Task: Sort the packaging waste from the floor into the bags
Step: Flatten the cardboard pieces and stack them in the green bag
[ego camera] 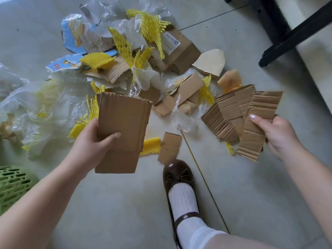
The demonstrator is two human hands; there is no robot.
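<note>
Mid-sort, cardboard being gathered: the left hand [98, 139] grips a flat cardboard piece [122, 130], the right hand [274, 133] pinches several corrugated strips [251, 119]; remaining waste pile [143, 56] lies at twelve o'clock, clear bag [36, 108] at nine, likely next.

Person is wearing no sleeves, arms bare. Foot is wearing glossy brown strap shoe [177, 174] w/ bow on toe, over white knit sock [185, 203]. Nails are showing pale polish.
</note>
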